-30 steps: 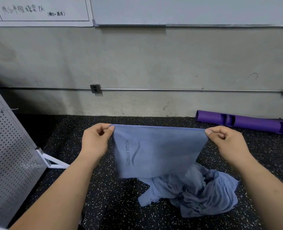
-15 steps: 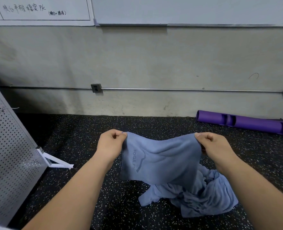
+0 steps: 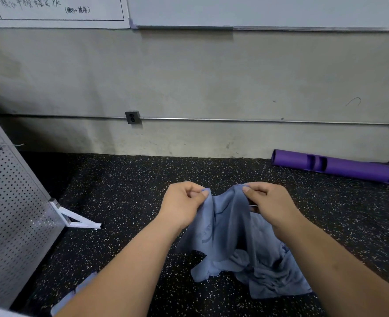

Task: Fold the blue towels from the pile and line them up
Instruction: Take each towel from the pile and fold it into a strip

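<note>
At the near edge, below the left forearm, a pale blue strip (image 3: 83,288) lies on the speckled floor (image 3: 129,193); it may be the edge of a towel already set down, but too little shows to tell. Just beyond, to the right, the pile of blue towels (image 3: 278,277) sits crumpled on the floor, unfolded. Above the pile the two hands are raised close together, each with a pinching grip on a top corner of one blue towel (image 3: 225,227): the left hand (image 3: 183,203) has its fingers curled shut on the left corner, and the right hand (image 3: 270,202) is closed on the right corner, thumb pressed over the cloth. The towel sags in a deep fold between them and its lower part hangs down to the pile, touching or overlapping it. Judging by this, the person is bringing the two corners together for a fold in the air, so this towel is only part way done, and the pile beneath is left to fold and line up. No finished row is plainly in view. Farther left stands a perforated metal panel (image 3: 13,216) on a white foot, and by the far wall lies a purple tube (image 3: 348,167).
</note>
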`<state>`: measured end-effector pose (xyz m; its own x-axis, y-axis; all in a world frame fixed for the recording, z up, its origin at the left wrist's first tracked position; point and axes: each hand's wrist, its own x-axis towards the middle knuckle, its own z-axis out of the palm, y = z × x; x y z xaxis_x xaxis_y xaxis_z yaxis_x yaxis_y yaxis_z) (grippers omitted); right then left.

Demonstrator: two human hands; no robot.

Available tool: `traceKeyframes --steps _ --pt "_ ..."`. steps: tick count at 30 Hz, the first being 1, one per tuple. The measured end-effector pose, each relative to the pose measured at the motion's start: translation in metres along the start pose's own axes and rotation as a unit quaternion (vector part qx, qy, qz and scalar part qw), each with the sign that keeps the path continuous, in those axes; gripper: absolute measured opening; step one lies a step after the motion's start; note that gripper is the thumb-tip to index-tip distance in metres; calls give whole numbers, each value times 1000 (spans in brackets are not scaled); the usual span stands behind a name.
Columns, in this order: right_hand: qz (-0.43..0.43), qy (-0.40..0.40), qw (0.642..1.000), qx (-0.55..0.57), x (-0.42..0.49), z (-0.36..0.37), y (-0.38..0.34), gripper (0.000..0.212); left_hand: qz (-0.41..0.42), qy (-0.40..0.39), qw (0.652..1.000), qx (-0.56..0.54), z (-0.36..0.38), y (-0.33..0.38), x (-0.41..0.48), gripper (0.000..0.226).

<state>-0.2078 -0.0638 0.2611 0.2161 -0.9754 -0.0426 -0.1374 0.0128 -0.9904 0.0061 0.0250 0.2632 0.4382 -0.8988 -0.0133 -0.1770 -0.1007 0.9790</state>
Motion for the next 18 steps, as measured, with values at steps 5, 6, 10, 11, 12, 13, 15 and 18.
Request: traceKeyframes --steps 5,6,10,11,12,13,15,18 --pt "-5 -39 999 4 -7 14 -2 9 9 -8 1000 -2 10 0 0 10" --pt "-9 -40 999 4 -9 17 -3 10 9 -12 1000 -7 12 0 -1 9" --pt "-25 -44 999 -4 -14 28 -3 10 15 -23 1000 -10 18 -3 0 6" --pt "-27 -46 999 -7 -14 31 -3 9 14 -24 1000 -11 19 -3 0 6" --pt "-29 -48 998 -9 -16 33 -3 9 13 -25 1000 -11 20 -4 0 6" --pt "-29 -50 998 -11 -16 34 -3 9 12 -23 1000 -11 20 -4 0 6" --pt "-29 -52 998 -15 -17 36 -2 10 13 -19 1000 -6 20 -5 -1 7" --pt "-35 -53 997 -35 -18 37 -3 12 11 -24 1000 8 18 -5 0 7"
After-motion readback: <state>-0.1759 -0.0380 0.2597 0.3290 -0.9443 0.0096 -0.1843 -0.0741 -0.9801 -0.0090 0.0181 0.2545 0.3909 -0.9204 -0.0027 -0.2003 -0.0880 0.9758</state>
